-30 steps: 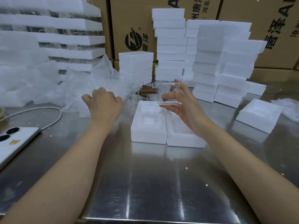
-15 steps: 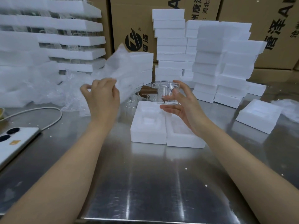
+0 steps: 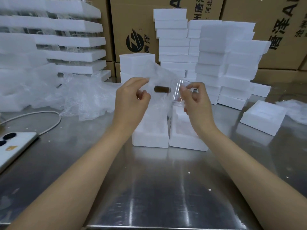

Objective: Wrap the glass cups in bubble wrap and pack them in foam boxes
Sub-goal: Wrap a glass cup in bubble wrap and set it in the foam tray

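Note:
A clear glass cup [image 3: 178, 92] with a brown wooden handle [image 3: 162, 89] hangs above two open foam box halves [image 3: 150, 138] lying side by side on the steel table. My right hand [image 3: 196, 100] grips the cup from its right side. My left hand [image 3: 131, 98] pinches the upper edge of a bubble wrap sheet [image 3: 157, 72], which hangs over and behind the cup's left side. The second foam half [image 3: 186, 141] lies below my right hand.
A pile of loose bubble wrap [image 3: 86, 97] lies at the left. Stacks of foam boxes [image 3: 224, 63] stand behind, with cardboard cartons further back. One closed foam box [image 3: 262, 116] sits at the right. A white phone [image 3: 15, 146] and cable [image 3: 49, 118] lie near the left edge.
My left hand has lifted a bubble wrap sheet from the pile and carried it right to the cup. The right hand has kept the cup above the foam halves.

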{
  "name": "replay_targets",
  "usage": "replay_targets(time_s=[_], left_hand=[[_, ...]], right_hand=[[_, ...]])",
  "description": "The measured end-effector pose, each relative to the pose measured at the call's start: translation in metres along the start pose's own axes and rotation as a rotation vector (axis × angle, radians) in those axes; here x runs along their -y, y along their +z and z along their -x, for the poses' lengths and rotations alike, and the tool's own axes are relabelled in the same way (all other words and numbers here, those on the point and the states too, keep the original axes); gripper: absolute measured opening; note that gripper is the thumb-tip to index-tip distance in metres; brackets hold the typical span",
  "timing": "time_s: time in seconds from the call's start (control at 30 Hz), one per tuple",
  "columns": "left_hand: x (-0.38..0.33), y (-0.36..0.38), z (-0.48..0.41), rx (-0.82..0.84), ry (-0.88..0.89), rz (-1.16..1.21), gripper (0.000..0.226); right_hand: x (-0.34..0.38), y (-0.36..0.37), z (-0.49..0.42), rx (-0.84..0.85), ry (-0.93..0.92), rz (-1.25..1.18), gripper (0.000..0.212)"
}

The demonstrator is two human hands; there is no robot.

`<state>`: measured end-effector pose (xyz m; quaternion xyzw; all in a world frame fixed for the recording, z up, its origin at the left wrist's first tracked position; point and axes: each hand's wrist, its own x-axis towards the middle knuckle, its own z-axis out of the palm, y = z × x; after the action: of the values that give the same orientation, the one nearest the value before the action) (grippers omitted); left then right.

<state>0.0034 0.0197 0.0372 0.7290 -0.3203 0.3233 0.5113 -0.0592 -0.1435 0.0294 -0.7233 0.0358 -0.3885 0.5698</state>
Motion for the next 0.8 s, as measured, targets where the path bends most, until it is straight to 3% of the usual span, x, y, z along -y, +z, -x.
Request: replay_targets(time_s=[0.33,0.47,0.63,0.8], left_hand=[[0.008,-0.005,-0.001,0.090,-0.241,-0.142,0.061],[0.010,-0.004,-0.001,0.150,-0.202,-0.157,0.065],[0.004,0.000,0.000,0.170,-0.099,-0.090,0.064],[-0.005,-0.002,0.002,0.018,-0.018,-0.011,0.048]], right_hand=[[0.007,0.000,0.001,-0.253,-0.063,-0.254,0.023],[0.008,-0.003,0.002,-0.057,-0.108,-0.387,0.010],[0.008,0.004,0.013,0.201,-0.297,-0.075,0.017],[0.009,0.002,0.010,0.078,-0.242,0.121,0.022]])
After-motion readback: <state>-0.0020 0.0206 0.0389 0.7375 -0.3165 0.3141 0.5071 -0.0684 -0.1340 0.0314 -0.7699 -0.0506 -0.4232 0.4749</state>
